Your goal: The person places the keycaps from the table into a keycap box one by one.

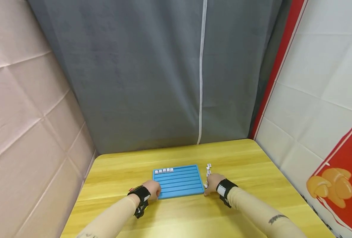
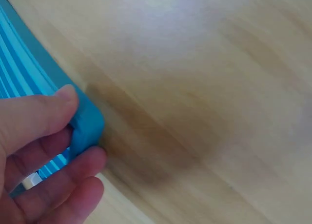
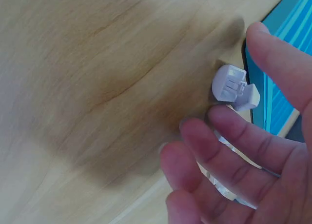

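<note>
A blue ridged tray (image 1: 180, 181) lies on the wooden table, and a short row of white keycaps (image 1: 164, 171) stands along its far left groove. My left hand (image 1: 153, 189) grips the tray's near left corner, thumb on top of the rim (image 2: 87, 117) and fingers against its side. Beside the tray's right edge is my right hand (image 1: 214, 182), its thumb and fingers spread around loose white keycaps. In the right wrist view, one keycap (image 3: 228, 83) lies tipped with its hollow underside showing, against another keycap (image 3: 248, 98). More keycaps are partly hidden behind the right fingers.
Several loose keycaps (image 1: 209, 168) trail away from the right hand along the tray's right side. The yellow wooden table (image 1: 176, 218) ends at a grey curtain (image 1: 149, 82) behind, with pale fabric walls (image 1: 307, 99) on both sides.
</note>
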Available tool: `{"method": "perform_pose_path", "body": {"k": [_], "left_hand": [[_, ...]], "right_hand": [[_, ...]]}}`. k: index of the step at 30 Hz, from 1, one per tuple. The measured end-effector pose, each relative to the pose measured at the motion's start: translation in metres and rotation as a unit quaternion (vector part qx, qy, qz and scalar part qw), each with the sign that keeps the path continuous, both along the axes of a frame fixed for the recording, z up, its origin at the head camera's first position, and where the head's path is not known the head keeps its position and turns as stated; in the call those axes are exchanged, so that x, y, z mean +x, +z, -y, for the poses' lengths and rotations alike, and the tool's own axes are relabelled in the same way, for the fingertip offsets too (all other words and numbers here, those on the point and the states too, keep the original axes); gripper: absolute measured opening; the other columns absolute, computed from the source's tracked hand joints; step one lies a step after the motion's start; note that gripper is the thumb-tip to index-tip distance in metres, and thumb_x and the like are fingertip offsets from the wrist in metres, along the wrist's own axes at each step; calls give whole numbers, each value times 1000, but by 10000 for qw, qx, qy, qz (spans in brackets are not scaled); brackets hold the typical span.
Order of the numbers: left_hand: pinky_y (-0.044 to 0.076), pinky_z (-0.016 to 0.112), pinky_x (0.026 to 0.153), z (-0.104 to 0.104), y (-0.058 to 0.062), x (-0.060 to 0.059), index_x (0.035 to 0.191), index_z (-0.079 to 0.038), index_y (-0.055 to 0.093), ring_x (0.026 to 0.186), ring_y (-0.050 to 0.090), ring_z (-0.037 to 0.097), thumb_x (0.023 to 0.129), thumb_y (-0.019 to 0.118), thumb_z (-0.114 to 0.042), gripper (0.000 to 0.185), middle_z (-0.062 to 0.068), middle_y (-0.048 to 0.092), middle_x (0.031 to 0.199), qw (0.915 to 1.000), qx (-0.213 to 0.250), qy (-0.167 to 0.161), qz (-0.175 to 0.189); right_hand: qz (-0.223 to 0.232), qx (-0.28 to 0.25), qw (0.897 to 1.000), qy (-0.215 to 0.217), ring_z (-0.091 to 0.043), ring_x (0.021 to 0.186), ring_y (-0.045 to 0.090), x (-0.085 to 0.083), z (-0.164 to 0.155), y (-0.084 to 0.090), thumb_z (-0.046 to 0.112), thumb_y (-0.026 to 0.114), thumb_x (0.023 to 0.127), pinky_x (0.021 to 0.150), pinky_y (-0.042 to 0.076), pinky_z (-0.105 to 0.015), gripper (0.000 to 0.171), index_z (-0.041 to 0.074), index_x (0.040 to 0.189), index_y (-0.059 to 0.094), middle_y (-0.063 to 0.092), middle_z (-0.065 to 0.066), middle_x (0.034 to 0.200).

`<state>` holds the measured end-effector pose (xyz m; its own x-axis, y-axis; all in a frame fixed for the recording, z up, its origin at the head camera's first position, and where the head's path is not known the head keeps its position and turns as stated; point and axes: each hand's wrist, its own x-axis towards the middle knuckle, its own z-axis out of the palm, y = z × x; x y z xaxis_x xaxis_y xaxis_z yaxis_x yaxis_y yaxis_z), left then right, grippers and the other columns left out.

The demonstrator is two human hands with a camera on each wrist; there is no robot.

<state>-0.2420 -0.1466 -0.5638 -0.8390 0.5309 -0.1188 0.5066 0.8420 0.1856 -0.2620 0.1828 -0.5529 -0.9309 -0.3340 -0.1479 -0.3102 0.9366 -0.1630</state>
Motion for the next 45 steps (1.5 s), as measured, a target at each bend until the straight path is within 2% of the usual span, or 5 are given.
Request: {"method": "perform_pose_path", "body": {"k": [11, 19, 28, 35, 45], "left_hand": [[29, 25, 50, 8, -9, 2, 58, -19, 50, 53, 35, 10, 71, 79, -8, 33, -9, 39, 57, 9986, 114, -332, -395], [34, 27, 51, 14, -2, 3, 61, -19, 52, 55, 39, 11, 71, 78, -6, 31, -9, 43, 59, 9994, 53, -237, -239], [36, 26, 51, 5, 7, 6, 60, -19, 53, 55, 40, 10, 71, 82, -10, 32, -10, 44, 59, 9990, -102, -247, -351], [36, 27, 51, 3, -2, 5, 61, -19, 53, 56, 41, 10, 72, 80, -11, 30, -9, 45, 60, 9988, -111, -168, -447], [35, 26, 51, 2, 2, 7, 61, -18, 53, 55, 39, 10, 74, 76, -7, 28, -10, 44, 60, 9987, -198, -243, -404]], "right_hand": [[375, 508, 9980, -16, -12, 55, 41, -17, 13, -1, 29, 87, 66, 52, 35, -29, 35, 15, 66, 55, 48, 5, 60], [1009, -490, 9937, -52, -9, 44, 33, -15, 8, 9, 19, 80, 73, 44, 28, -25, 37, 15, 53, 49, 35, 8, 49], [1564, -1853, 9701, -4, -11, 41, 44, -29, 2, 18, 2, 66, 82, 39, 35, -23, 4, 4, 80, 68, 59, -5, 57], [2218, -2867, 9319, -143, -22, 54, 65, -34, 17, 23, -1, 59, 91, 52, 55, -37, 20, -4, 109, 68, 67, -14, 73], [2270, -3417, 9118, -173, -29, 73, 69, -40, 39, 11, -6, 60, 86, 65, 56, -37, 25, -9, 110, 64, 68, -13, 79]]}}
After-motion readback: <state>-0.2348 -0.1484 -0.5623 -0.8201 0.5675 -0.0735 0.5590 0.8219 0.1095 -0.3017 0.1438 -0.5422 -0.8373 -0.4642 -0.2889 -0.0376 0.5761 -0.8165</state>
